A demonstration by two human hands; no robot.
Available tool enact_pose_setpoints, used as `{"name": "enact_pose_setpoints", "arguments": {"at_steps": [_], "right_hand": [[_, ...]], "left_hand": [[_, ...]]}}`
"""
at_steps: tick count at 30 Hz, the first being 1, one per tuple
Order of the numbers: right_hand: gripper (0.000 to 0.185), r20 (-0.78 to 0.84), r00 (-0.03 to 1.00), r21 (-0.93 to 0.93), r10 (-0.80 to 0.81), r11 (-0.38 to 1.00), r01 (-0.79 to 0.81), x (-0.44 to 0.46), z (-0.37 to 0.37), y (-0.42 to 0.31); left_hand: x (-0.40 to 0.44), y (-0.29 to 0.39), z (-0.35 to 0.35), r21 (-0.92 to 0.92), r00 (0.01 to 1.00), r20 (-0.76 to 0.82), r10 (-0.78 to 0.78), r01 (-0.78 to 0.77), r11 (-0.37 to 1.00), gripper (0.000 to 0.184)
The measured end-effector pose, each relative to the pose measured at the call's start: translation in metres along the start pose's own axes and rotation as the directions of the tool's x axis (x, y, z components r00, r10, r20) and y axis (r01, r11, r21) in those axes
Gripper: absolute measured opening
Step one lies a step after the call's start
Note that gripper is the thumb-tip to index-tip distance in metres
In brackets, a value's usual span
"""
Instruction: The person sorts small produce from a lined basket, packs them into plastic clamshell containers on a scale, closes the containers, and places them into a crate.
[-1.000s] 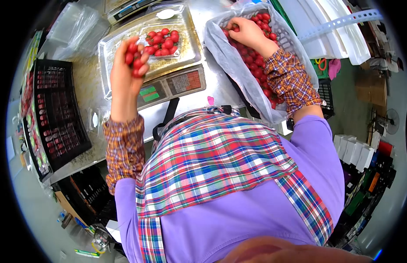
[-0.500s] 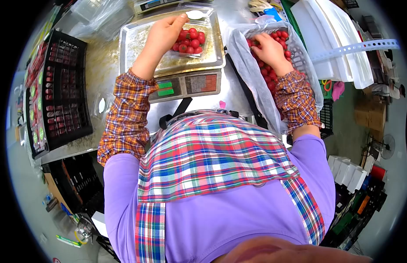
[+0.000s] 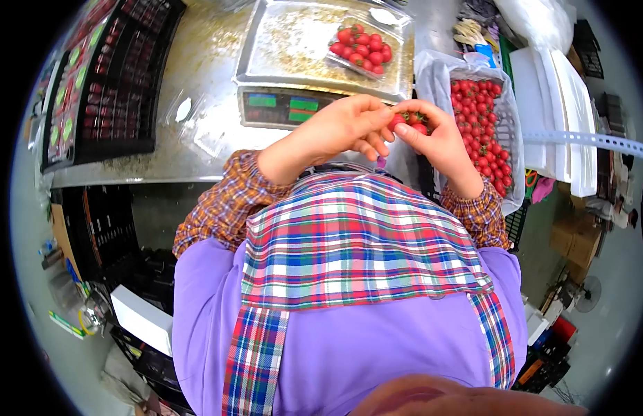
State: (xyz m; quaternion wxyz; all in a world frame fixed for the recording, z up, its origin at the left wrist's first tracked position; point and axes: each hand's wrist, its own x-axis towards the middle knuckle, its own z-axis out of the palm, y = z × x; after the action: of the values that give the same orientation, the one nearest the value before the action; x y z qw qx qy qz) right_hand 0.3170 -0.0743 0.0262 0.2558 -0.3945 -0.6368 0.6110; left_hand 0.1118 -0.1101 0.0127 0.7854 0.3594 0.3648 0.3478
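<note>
Cupping some red tomatoes (image 3: 420, 129) in the right hand (image 3: 439, 142) | left hand (image 3: 342, 130) kinda half-open, just beside | upper middle of frame

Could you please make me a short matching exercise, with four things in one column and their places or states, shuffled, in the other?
Things
1. Punnet
2. Lined crate
3. Black crate
4. Right hand

Places or states
A. At the left end of the table
B. Gripping a few small tomatoes in its fingers
C. On the tray of the scale
D. To the right of the scale, filled with many loose tomatoes

Right pairs: 1-C, 2-D, 3-A, 4-B
</note>
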Motion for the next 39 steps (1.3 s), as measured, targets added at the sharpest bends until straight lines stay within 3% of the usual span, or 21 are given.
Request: {"name": "enact_pose_setpoints", "arguments": {"at_steps": [5, 9, 12, 13, 16, 18, 20, 21, 23, 24, 26, 27, 28, 29, 30, 31, 32, 34, 36, 37, 39], "right_hand": [[0.031, 0.067, 0.987, 0.014, 0.146, 0.989, -0.147, 0.003, 0.004, 0.008], [0.034, 0.063, 0.992, -0.093, -0.108, 0.989, 0.114, 0.012, 0.018, 0.021], [0.035, 0.047, 0.994, 0.082, 0.100, 0.991, -0.104, 0.017, 0.015, 0.008], [0.035, 0.062, 0.994, 0.157, 0.088, 0.983, -0.097, 0.024, 0.012, 0.011], [0.026, 0.044, 0.995, 0.103, 0.088, 0.990, -0.092, 0.057, -0.011, 0.011], [0.029, -0.061, 0.998, 0.050, 0.025, 0.999, -0.022, 0.083, -0.018, -0.002], [0.046, -0.056, 0.998, -0.166, -0.009, 0.986, 0.000, 0.116, -0.034, 0.000], [0.052, -0.060, 0.995, -0.312, -0.082, 0.948, 0.060, 0.128, -0.036, 0.000], [0.062, -0.035, 0.974, -0.581, -0.223, 0.798, 0.161, 0.148, -0.033, -0.001], [0.066, -0.034, 0.978, -0.577, -0.206, 0.803, 0.149, 0.153, -0.032, 0.000], [0.073, -0.023, 0.985, -0.569, -0.171, 0.812, 0.128, 0.161, -0.030, 0.002], [0.055, -0.073, 0.982, -0.594, -0.172, 0.799, 0.095, 0.160, -0.029, 0.000], [0.050, -0.101, 0.988, -0.350, -0.117, 0.934, 0.075, 0.160, -0.032, -0.002], [0.045, -0.111, 0.992, -0.076, -0.053, 0.996, 0.045, 0.158, -0.039, -0.002], [0.041, -0.101, 0.995, 0.203, 0.015, 0.979, 0.006, 0.156, -0.047, -0.002], [0.033, 0.022, 0.992, 0.664, 0.122, 0.740, -0.105, 0.156, -0.060, -0.003], [0.024, 0.182, 0.971, 0.930, 0.157, 0.292, -0.221, 0.156, -0.072, -0.004], [0.028, -0.025, 0.980, 0.994, 0.195, 0.106, 0.004, 0.150, -0.072, -0.009], [0.031, 0.121, 0.988, 0.989, 0.101, -0.099, -0.111, 0.137, -0.071, -0.011], [0.032, 0.175, 0.983, 0.977, 0.055, -0.135, -0.166, 0.140, -0.072, -0.005], [0.033, 0.156, 0.980, 0.987, 0.123, -0.060, -0.150, 0.144, -0.067, 0.001]], "left_hand": [[0.001, -0.024, -0.010, -0.151, 0.998, -0.046, -0.034, 0.027, 0.988, 0.031], [0.001, -0.032, -0.009, -0.187, 0.990, -0.144, 0.007, -0.034, 0.982, 0.027], [0.003, -0.032, -0.021, -0.208, 0.976, -0.208, 0.067, -0.110, 0.972, 0.023], [0.004, -0.028, -0.026, -0.133, 0.967, -0.233, 0.107, -0.141, 0.981, 0.020], [0.012, -0.002, -0.045, 0.243, 0.886, -0.335, 0.320, -0.247, 0.938, 0.017], [0.024, 0.016, -0.061, 0.426, 0.799, -0.352, 0.487, -0.326, 0.844, 0.017], [0.048, 0.026, -0.081, 0.670, 0.712, -0.262, 0.651, -0.352, 0.654, 0.020], [0.052, 0.035, -0.082, 0.823, 0.659, -0.211, 0.722, -0.278, 0.495, 0.025], [0.073, 0.037, -0.094, 0.906, 0.687, -0.130, 0.715, -0.211, 0.367, 0.030], [0.075, 0.043, -0.091, 0.938, 0.699, -0.091, 0.709, -0.178, 0.296, 0.032], [0.071, 0.048, -0.086, 0.934, 0.697, -0.185, 0.693, -0.094, 0.344, 0.035], [0.063, 0.051, -0.082, 0.918, 0.666, -0.240, 0.706, -0.082, 0.389, 0.034], [0.057, 0.054, -0.083, 0.897, 0.635, -0.296, 0.713, -0.071, 0.435, 0.033], [0.063, 0.046, -0.106, 0.862, 0.585, -0.280, 0.762, -0.196, 0.467, 0.033], [0.047, 0.053, -0.105, 0.784, 0.604, -0.365, 0.709, -0.212, 0.584, 0.033], [0.035, 0.055, -0.109, 0.691, 0.599, -0.429, 0.676, -0.265, 0.673, 0.032], [0.024, 0.055, -0.115, 0.584, 0.597, -0.491, 0.635, -0.315, 0.748, 0.031], [-0.005, 0.063, -0.121, 0.406, 0.593, -0.593, 0.545, -0.364, 0.838, 0.026], [-0.027, 0.063, -0.135, 0.270, 0.550, -0.640, 0.537, -0.494, 0.827, 0.027], [-0.037, 0.065, -0.141, 0.231, 0.523, -0.665, 0.533, -0.534, 0.813, 0.027], [-0.056, 0.065, -0.152, 0.180, 0.476, -0.694, 0.540, -0.613, 0.770, 0.026]]}}
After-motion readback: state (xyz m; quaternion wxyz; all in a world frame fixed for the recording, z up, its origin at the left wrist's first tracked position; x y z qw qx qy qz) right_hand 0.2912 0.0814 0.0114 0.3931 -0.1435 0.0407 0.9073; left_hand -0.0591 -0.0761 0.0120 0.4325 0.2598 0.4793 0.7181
